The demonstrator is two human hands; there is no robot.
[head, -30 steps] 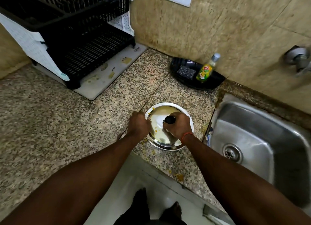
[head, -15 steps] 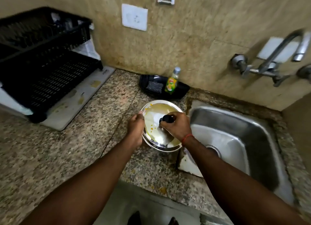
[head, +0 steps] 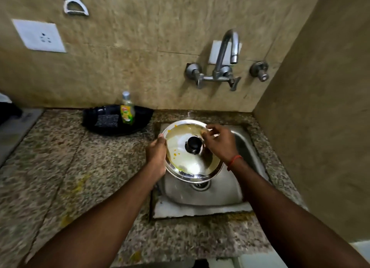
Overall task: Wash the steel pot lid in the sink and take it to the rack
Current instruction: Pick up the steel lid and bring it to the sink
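The steel pot lid has a black knob and yellow food smears, and it hangs tilted over the steel sink. My left hand grips its left rim. My right hand is off the knob, and its thumb and fingertips pinch the far right rim. The lid hides most of the drain. Only a dark corner of the black dish rack shows at the far left edge.
A wall tap with two side valves hangs above the sink. A black tray left of the sink holds a scrub pad and a dish soap bottle. The granite counter carries yellow stains. A wall closes the right side.
The lid has been lifted off the counter and carried right, over the sink. My right hand let go of the knob and shifted to the rim. The view swung right, away from the rack.
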